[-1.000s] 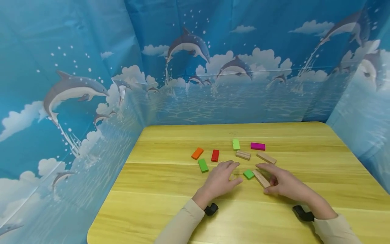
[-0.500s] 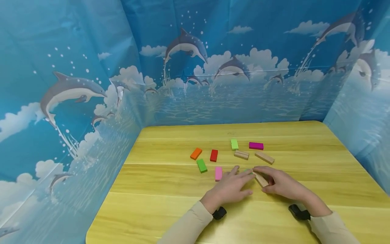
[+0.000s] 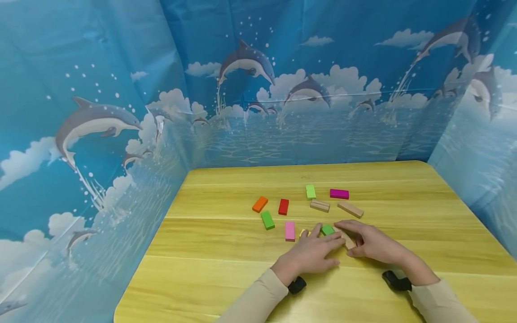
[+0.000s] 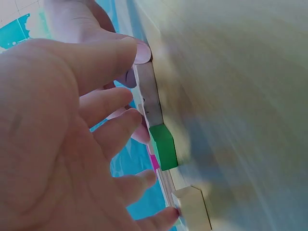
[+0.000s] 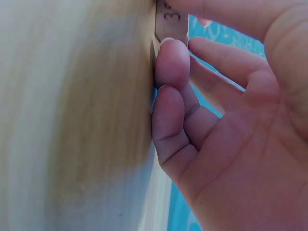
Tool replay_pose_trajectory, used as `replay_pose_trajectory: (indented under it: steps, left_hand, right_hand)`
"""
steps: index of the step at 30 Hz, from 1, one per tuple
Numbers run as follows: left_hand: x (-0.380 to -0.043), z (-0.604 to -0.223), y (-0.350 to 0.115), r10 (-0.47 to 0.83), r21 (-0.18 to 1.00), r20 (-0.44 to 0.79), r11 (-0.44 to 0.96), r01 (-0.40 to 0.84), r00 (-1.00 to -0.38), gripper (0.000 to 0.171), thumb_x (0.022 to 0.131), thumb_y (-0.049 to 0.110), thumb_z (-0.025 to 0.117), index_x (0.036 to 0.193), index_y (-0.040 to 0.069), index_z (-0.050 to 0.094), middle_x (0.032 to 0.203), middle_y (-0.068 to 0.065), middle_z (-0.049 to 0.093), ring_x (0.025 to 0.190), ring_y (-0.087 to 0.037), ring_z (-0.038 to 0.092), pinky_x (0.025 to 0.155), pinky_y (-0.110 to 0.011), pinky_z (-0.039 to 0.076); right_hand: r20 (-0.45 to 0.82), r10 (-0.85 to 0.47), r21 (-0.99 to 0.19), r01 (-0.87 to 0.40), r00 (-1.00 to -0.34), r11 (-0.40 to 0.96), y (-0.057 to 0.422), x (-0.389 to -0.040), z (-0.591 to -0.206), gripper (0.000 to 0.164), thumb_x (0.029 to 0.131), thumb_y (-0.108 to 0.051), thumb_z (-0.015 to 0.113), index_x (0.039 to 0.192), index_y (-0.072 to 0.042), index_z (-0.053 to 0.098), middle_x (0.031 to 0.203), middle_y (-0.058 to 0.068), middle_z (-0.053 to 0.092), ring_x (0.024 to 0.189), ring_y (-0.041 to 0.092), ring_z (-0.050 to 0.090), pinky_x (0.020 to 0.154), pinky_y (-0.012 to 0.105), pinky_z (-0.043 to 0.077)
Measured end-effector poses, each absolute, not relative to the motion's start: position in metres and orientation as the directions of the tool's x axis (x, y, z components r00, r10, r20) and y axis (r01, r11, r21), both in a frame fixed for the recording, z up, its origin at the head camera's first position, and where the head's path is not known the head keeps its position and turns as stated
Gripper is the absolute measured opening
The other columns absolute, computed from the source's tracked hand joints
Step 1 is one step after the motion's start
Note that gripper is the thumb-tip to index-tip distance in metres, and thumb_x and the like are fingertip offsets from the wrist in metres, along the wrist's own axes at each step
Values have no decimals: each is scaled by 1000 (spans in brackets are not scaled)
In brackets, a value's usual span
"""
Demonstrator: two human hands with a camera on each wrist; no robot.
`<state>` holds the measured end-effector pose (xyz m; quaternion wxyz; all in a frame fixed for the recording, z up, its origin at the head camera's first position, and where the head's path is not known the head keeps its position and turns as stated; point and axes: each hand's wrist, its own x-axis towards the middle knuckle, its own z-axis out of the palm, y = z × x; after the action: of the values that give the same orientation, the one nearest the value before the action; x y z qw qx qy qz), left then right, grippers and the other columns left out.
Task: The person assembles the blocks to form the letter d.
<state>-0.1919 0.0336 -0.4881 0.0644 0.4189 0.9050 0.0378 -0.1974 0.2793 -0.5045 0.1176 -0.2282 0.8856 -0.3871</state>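
Note:
My right hand (image 3: 373, 242) holds a plain wooden block (image 3: 345, 239) between thumb and fingers, flat on the table. In the right wrist view, printed marks show on the end of this wooden block (image 5: 172, 19). A green block (image 3: 327, 229) lies against its far left end, also visible as the green block (image 4: 164, 147) in the left wrist view. My left hand (image 3: 308, 255) is spread low over the table with its fingers relaxed, reaching to the wooden block. Its fingers partly cover a yellow block (image 3: 304, 233). Whether the fingertips touch these blocks is unclear.
Left of the hands lie pink (image 3: 290, 231), green (image 3: 267, 220), orange (image 3: 260, 204) and red (image 3: 283, 207) blocks. Farther back are a light green block (image 3: 310, 192), a magenta block (image 3: 339, 194), a grooved wooden piece (image 3: 320, 205) and another wooden block (image 3: 350, 209). A dolphin curtain (image 3: 258, 134) borders the table.
My left hand has moved right and toward me, from beside the green block to the wooden block, uncovering the pink block. My right hand keeps holding the wooden block almost in place.

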Motion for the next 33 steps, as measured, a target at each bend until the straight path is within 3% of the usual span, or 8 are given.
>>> replay_pose_trajectory:
  steps: [7, 11, 19, 24, 33]
  left_hand:
    - [-187, -487, 35, 773, 86, -102, 633, 769, -626, 59, 102, 55, 48, 157, 42, 31, 162, 19, 22, 152, -28, 13, 118, -47, 25]
    - [-185, -487, 35, 796, 52, -94, 604, 795, -599, 60, 103, 56, 46, 158, 38, 32, 164, 13, 21, 153, -23, 13, 120, -39, 20]
    - [-181, -488, 35, 843, 97, -84, 538, 837, -532, 62, 104, 54, 43, 159, 28, 32, 164, 7, 23, 150, -10, 17, 119, -25, 17]
    - [-178, -491, 35, 852, 114, -71, 523, 844, -519, 63, 104, 53, 46, 158, 25, 34, 163, 7, 26, 148, -5, 20, 116, -18, 16]
    - [-174, -499, 32, 837, 120, -98, 547, 829, -538, 66, 103, 56, 46, 160, 26, 31, 166, 7, 17, 148, -5, 18, 114, -19, 23]
  right_hand:
    - [-14, -495, -720, -335, -868, 608, 277, -198, -506, 83, 82, -30, 85, 152, -11, 44, 141, 8, 48, 65, 15, 51, 56, 28, 45]
    - [10, -476, -681, -354, -879, 641, 273, -197, -505, 83, 79, -35, 87, 148, -8, 49, 128, 3, 51, 67, 13, 49, 56, 27, 42]
    - [54, -453, -642, -378, -890, 667, 269, -194, -507, 77, 73, -46, 90, 133, -10, 57, 101, 2, 47, 72, 12, 47, 58, 27, 43]
    - [65, -464, -631, -396, -884, 667, 267, -191, -505, 73, 73, -47, 89, 130, -14, 58, 104, 1, 46, 77, 13, 46, 60, 27, 41]
    - [32, -466, -576, -397, -884, 714, 269, -190, -503, 81, 73, -53, 87, 137, -15, 55, 123, 0, 48, 92, 16, 50, 74, 32, 45]
